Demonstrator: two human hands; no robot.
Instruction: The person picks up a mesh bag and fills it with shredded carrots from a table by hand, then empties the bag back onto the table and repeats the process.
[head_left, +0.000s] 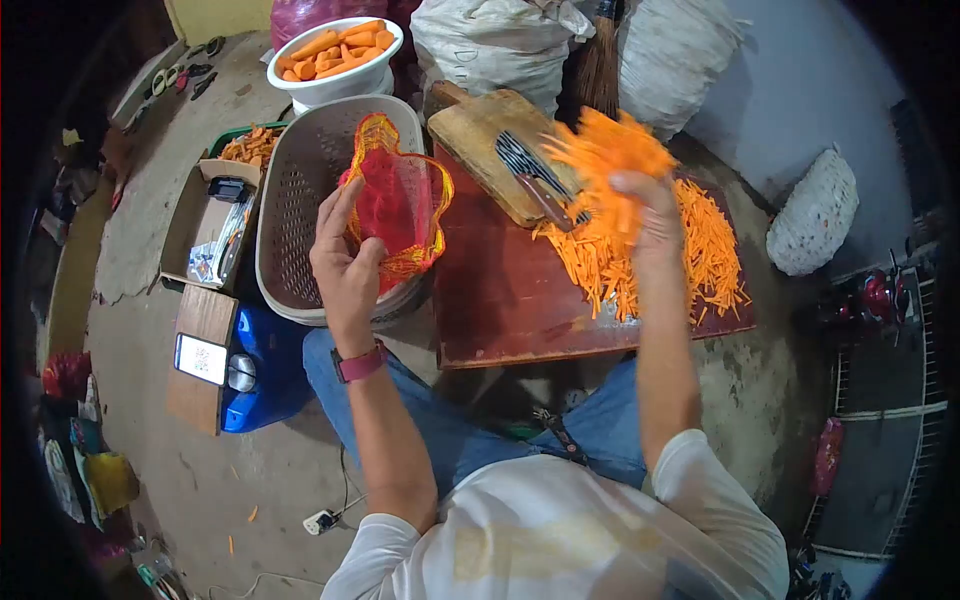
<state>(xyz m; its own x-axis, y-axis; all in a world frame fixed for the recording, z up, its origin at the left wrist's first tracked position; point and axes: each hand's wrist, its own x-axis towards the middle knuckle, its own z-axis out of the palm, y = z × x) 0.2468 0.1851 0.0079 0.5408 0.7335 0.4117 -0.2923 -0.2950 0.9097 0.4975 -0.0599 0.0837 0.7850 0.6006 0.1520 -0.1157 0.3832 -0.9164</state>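
While your left hand (345, 262) pinches the rim of the red mesh bag (398, 205) between thumb and fingers, holding its mouth open over the grey perforated basket (290, 200), your right hand (650, 215) is closed around a bunch of julienned carrot (600, 150), lifted above the red table (500, 300).

Handling, judged: the strips look light, thin and limp. They splay out of your fist at all angles, so expect loose ends to drop. They are probably damp and a little slippery. A full cupped grip from above, fingers wrapped under the bunch, should hold better than a fingertip pinch. The bag is soft netting with no stiffness of its own; it keeps its opening only where you hold the yellow-edged rim.

Appearance: bright orange, fine matchstick cuts, blurred in the raised handful. A larger heap of the same strips (700, 255) lies on the table's far right part, just beside the wooden cutting board (490, 150). A knife (535, 180) rests on the board, touching the heap's edge.

Elsewhere: a white bowl of carrot chunks (335, 55) stands beyond the basket; a phone (201, 358) lies at your left.
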